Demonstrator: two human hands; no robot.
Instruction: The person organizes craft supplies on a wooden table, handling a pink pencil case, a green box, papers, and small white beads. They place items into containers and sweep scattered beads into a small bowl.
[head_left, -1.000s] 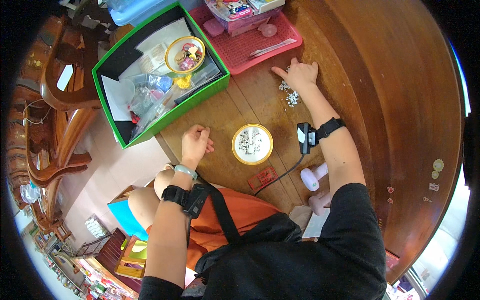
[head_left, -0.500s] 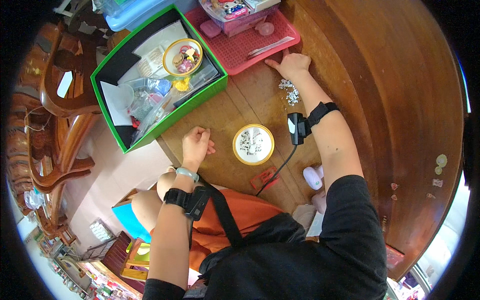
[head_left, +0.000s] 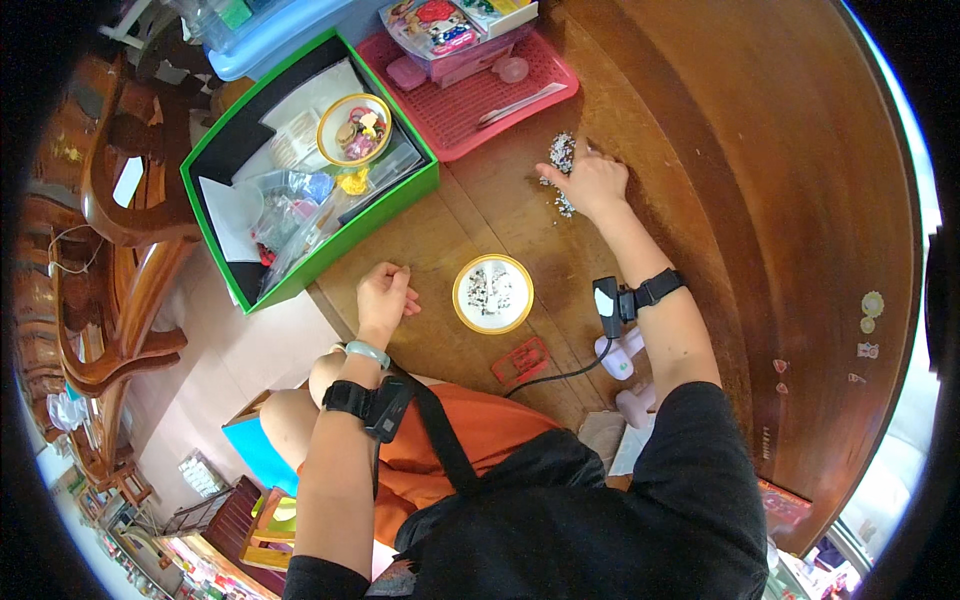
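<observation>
My right hand (head_left: 597, 183) is on the wooden table, its thumb and index finger stretched apart. Its fingers touch or border a loose heap of tiny white and dark bead-like bits (head_left: 562, 152), and part of that heap may be hidden under them. My left hand (head_left: 384, 302) rests near the table's left edge with fingers loosely curled; nothing shows between them. Between the hands, nearer to me, stands a white bowl with a gold rim (head_left: 458, 300). More black and white bits lie inside it, with a white spoon-like piece (head_left: 493, 285) among them.
A green-edged box (head_left: 345, 232) at left holds bags and another gold-rimmed bowl (head_left: 322, 135). Behind is a red tray (head_left: 455, 145) with a plastic container. A red plastic piece (head_left: 520, 360) and a pale purple object (head_left: 615, 357) lie nearer me. A cable runs from my right wrist device.
My right hand has come back from the red tray's edge to the heap of bits, now at its right side. The bits look more drawn together. My left hand has barely moved.
</observation>
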